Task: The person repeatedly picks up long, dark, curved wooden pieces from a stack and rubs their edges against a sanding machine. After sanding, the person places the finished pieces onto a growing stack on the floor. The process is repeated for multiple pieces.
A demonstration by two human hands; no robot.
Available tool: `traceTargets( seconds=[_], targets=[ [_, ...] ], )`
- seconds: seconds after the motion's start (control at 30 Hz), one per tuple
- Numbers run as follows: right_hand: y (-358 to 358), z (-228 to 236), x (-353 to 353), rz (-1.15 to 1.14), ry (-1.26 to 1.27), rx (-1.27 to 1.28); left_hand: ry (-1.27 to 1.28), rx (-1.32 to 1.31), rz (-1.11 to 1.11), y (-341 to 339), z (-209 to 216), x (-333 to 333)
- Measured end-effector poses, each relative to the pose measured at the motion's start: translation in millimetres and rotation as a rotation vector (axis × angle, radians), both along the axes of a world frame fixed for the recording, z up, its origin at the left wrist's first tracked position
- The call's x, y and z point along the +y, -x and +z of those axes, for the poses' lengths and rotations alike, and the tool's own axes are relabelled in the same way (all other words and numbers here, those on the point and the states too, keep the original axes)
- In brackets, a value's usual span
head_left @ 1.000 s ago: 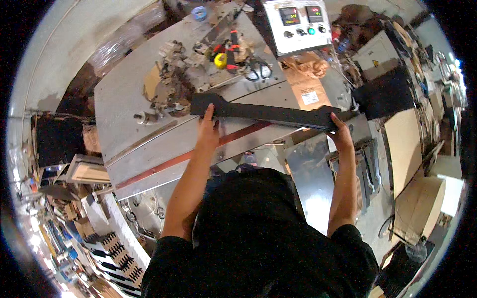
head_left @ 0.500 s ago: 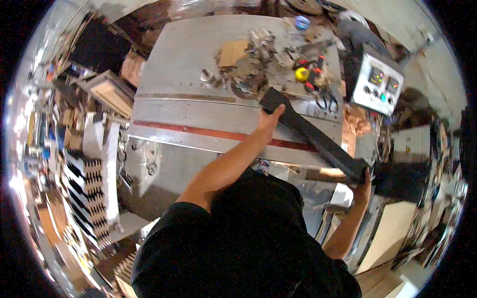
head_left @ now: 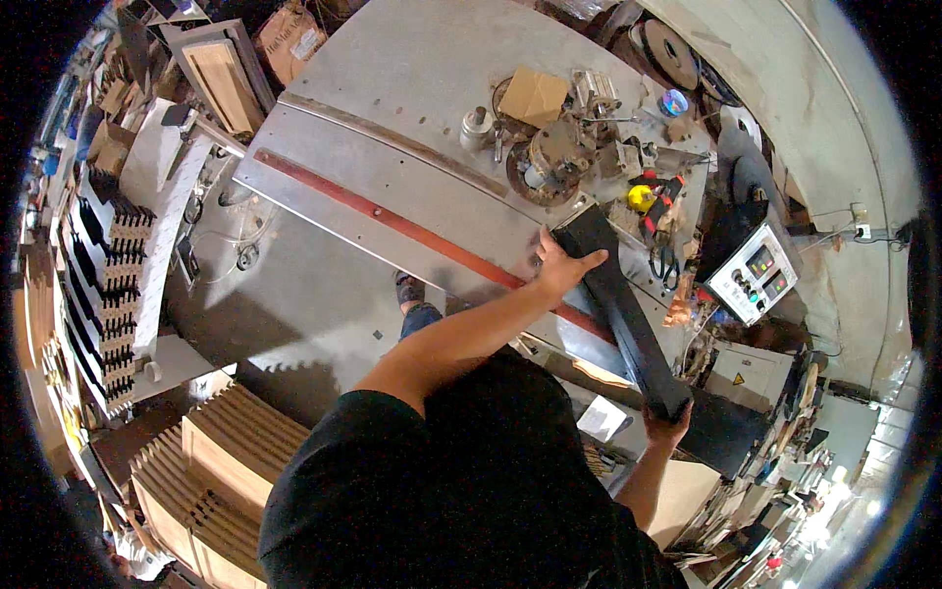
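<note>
A long black bar (head_left: 633, 324), which looks like a stack of narrow black boards, slants across the right part of the metal machine table (head_left: 412, 196). My left hand (head_left: 567, 265) holds its far end, with the thumb on the edge of the black piece and the fingers at its left side. At the near end, past the table's front edge, my right hand (head_left: 669, 426) grips it from below. The right fingers are partly hidden behind the bar. A red strip (head_left: 392, 218) runs along the table and passes under the bar.
Beyond the bar lie a brown cardboard piece (head_left: 533, 96), a metal cutter head (head_left: 559, 155), a yellow tape measure (head_left: 641, 198) and scissors (head_left: 664, 263). A control box (head_left: 754, 275) stands at right. Stacked wooden panels (head_left: 235, 442) and black-edged pieces (head_left: 93, 294) are at left.
My view has turned, so the table now slants down to the right. The bar stands steeper in view, its near end closer to my body. Both hands still hold it.
</note>
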State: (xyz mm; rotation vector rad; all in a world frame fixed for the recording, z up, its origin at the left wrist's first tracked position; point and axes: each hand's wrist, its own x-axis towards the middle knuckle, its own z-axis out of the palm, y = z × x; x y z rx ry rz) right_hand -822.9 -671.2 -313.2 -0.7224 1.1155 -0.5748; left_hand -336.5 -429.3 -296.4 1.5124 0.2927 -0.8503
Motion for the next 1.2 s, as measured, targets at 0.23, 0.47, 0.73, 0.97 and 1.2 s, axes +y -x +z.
traceTargets(
  seconds=[0.23, 0.47, 0.73, 0.97, 1.2],
  targets=[
    [-11, -7, 4, -0.056, -0.068, -0.182, -0.138, 0.038, -0.311, -47, -19, 15],
    [-26, 1, 4, -0.083, -0.055, -0.166, -0.108, 0.011, -0.296, -49, -33, 9],
    [-26, 8, 0, -0.013, -0.02, -0.201, -0.159, 0.152, -0.214, -48, -31, -18],
    [-36, 12, 8, -0.059, -0.035, -0.131, 0.062, 0.21, -0.279, -66, -60, -14],
    [-37, 13, 3, -0.001, -0.032, -0.005, -0.1, 0.213, -0.328, -65, -22, -11]
  ],
)
